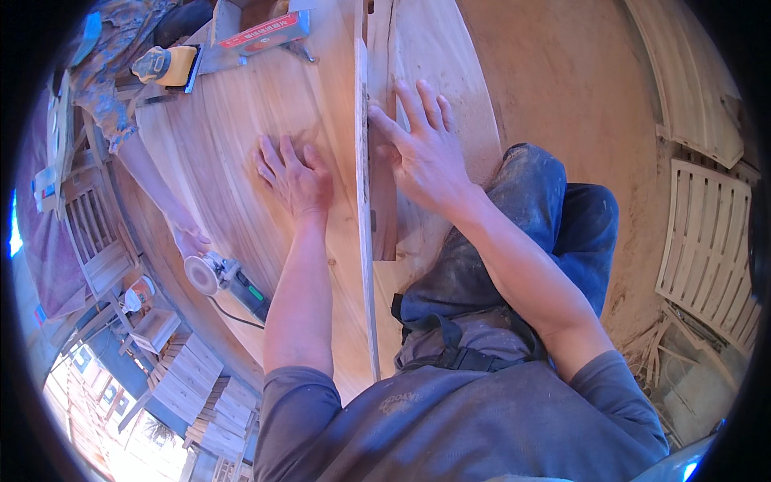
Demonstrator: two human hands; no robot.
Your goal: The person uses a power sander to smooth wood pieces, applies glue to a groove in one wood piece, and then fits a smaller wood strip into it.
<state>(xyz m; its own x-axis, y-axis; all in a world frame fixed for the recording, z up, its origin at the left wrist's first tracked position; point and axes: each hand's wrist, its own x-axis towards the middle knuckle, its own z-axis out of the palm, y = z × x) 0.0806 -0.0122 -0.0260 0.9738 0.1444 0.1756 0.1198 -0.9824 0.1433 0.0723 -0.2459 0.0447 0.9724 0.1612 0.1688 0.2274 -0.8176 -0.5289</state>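
Evidently, the work centres on one thin upright board [363, 161], which runs nearly top to bottom through the middle of the frame, standing on edge on the wooden tabletop [225, 161]. At its right side the right hand [430, 157] is open, fingers extended, the index fingertip at the board's edge and the thumb beside it; no closed grip shows. Left of the board, the left hand [301, 181] is open too, palm down and fingers spread on the tabletop.

To do this well, I would keep the left palm flat for support, feel along the edge lightly with the fingertips for rough spots, and avoid pushing sideways, since so narrow a base could tip.

Counted outward: two hands of the person's own; one angle grinder [233, 283] at centre left, with one co-worker's hand [188, 233] touching or just beside it, hard to tell which; one yellow sander [173, 66] and one red box [269, 34] at upper left; one pale slatted panel [707, 245] toward the right rim.
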